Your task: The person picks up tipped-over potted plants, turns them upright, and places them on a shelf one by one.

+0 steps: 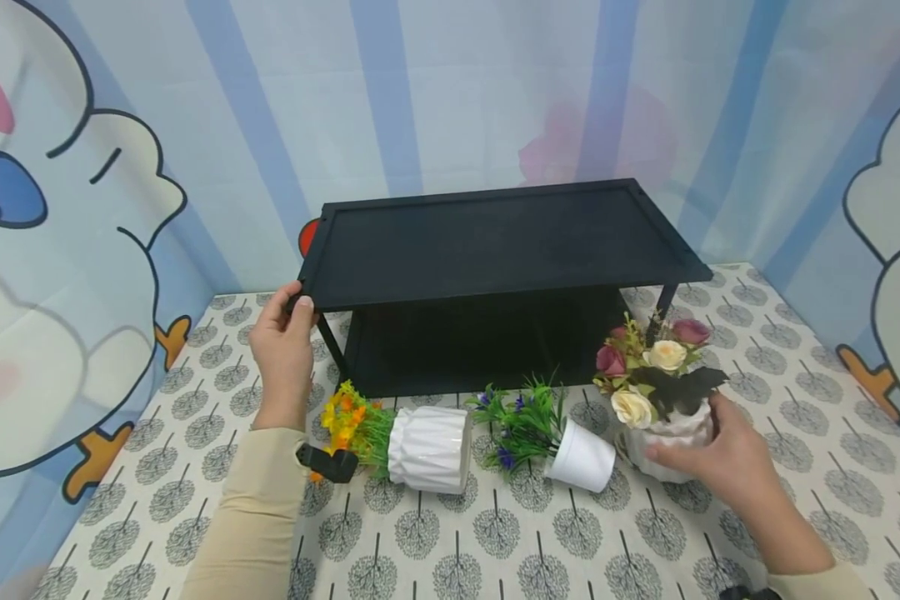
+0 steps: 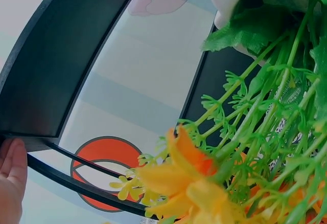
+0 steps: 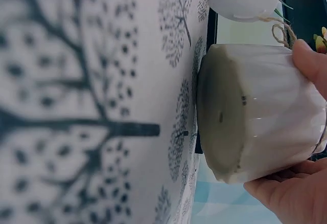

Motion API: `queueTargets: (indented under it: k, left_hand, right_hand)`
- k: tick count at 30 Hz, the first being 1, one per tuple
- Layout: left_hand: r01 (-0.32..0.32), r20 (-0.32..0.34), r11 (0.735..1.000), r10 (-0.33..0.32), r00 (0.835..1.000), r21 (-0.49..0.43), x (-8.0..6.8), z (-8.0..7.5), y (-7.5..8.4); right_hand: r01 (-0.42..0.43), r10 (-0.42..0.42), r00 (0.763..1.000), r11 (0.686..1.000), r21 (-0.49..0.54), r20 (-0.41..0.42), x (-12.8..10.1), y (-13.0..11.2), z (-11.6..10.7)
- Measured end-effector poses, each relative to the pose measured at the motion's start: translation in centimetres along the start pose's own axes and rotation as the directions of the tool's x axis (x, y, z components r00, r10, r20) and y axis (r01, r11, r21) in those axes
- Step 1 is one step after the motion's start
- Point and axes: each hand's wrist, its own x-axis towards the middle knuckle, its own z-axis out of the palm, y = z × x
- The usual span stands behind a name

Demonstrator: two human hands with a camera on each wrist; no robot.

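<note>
From the head camera, the left hand (image 1: 285, 333) sits on the front left corner of the black shelf (image 1: 495, 242), fingers curled over the edge and thumb alongside — a steadying grip, it seems, that keeps the two-tier frame from sliding on the tree-print tablecloth (image 1: 450, 542). The right hand (image 1: 708, 454) wraps around the rose pot (image 1: 671, 433) at the shelf's right front leg, fingers spread across its white ribbed side; the pot stands roughly upright, roses above. Two more pots lie tipped between the hands: the ribbed pot with yellow flowers (image 1: 427, 448) and the small pot with purple flowers (image 1: 581, 457), both with blooms pointing left.

Left wrist view now — the left hand (image 2: 11, 175) shows only at the bottom left corner, fingertips pressed under the shelf (image 2: 56, 55) edge, with the yellow flowers (image 2: 199, 183) crowding the lens because that pot lies just beside the wrist.

Right wrist view: the rose pot (image 3: 255, 111) has its bare base clear of the tablecloth (image 3: 92, 101) — lifted or tilted, I judge — with the thumb (image 3: 311, 65) on one side and fingers (image 3: 286, 193) curled on the other, a firm clasp around the body.
</note>
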Motion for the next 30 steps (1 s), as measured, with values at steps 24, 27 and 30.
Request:
queueTargets:
  k: [24, 27, 30]
  left_hand:
    - [-0.012, -0.008, 1.000, 0.012, 1.000, -0.020, -0.1, 0.2, 0.2]
    - [-0.009, -0.011, 1.000, 0.008, 1.000, -0.024, -0.1, 0.2, 0.1]
    - [-0.013, -0.015, 1.000, 0.012, 1.000, -0.023, -0.2, 0.2, 0.0]
  right_hand:
    - [-0.035, 0.031, 0.999, 0.991, 0.129, 0.033, -1.0, 2.4, 0.3]
    - [-0.042, 0.039, 0.999, 0.992, 0.122, 0.032, -1.1, 2.7, 0.2]
    - [-0.042, 0.041, 0.999, 0.993, 0.109, 0.020, -1.3, 2.9, 0.2]
